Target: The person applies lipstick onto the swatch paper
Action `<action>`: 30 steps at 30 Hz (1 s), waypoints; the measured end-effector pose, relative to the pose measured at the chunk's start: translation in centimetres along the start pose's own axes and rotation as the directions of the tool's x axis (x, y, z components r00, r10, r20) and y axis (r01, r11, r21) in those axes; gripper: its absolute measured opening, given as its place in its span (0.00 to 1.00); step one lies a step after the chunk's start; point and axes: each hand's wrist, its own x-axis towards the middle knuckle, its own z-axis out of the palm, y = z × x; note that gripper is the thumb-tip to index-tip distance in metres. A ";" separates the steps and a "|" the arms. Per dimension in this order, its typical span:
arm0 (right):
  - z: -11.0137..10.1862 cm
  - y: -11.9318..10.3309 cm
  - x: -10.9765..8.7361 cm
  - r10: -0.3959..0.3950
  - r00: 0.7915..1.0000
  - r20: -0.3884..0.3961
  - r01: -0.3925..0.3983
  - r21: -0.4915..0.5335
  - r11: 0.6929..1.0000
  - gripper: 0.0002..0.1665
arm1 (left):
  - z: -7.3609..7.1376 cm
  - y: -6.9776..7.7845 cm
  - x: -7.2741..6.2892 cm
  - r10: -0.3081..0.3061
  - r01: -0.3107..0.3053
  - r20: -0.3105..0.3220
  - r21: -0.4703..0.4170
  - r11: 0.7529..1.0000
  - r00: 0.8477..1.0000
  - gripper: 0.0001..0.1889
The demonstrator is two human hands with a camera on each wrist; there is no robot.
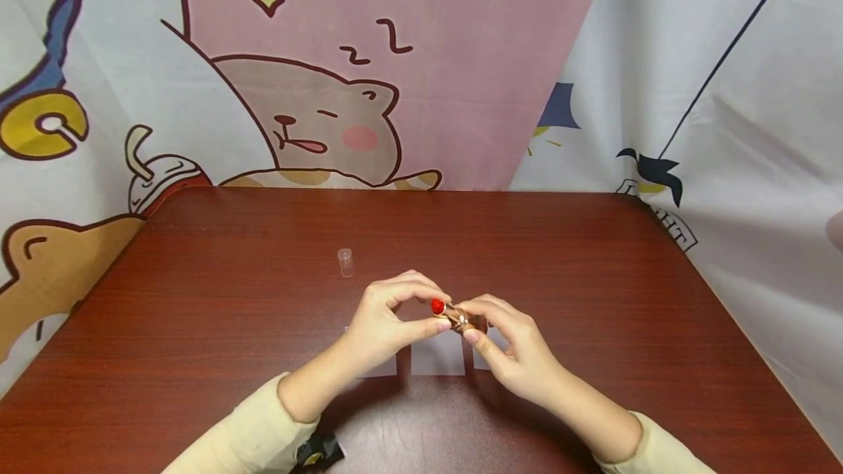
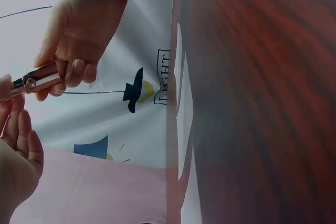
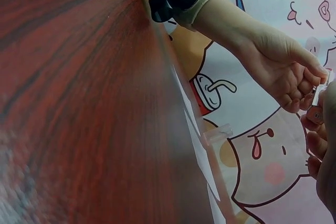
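Observation:
A lipstick [image 1: 459, 319] with a red bullet showing at its left end is held between both hands above the table. My left hand [image 1: 385, 317] pinches its upper part with thumb and index finger, just beside the red tip. The other end, a shiny rose-gold base [image 2: 48, 76], is gripped by my right hand [image 1: 516, 346]. A ring-like ornament sits around the tube's middle. In the right wrist view, my left hand [image 3: 281, 69] shows its curled fingers, while my right hand partly covers the lipstick.
A clear plastic cap [image 1: 345, 263] stands on the dark red wooden table [image 1: 527, 240], beyond my left hand. White paper pieces [image 1: 435, 358] lie on the table beneath my hands. A cartoon-printed curtain [image 1: 461, 57] hangs behind the far edge.

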 end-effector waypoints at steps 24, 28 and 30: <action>0.1 0.0 0.3 -0.030 0.999 -0.036 0.031 0.053 0.998 0.15 | -2.0 0.3 -0.8 0.028 -0.026 -0.021 0.096 0.995 0.999 0.16; 0.2 0.2 0.2 -0.034 0.999 -0.042 0.036 0.052 0.998 0.14 | -2.9 0.2 -1.4 0.011 -0.007 -0.029 0.128 0.992 1.000 0.17; 0.2 0.2 0.2 -0.029 0.999 -0.042 0.031 0.052 0.998 0.14 | -3.5 0.2 -1.7 -0.005 0.009 -0.032 0.134 0.991 0.999 0.17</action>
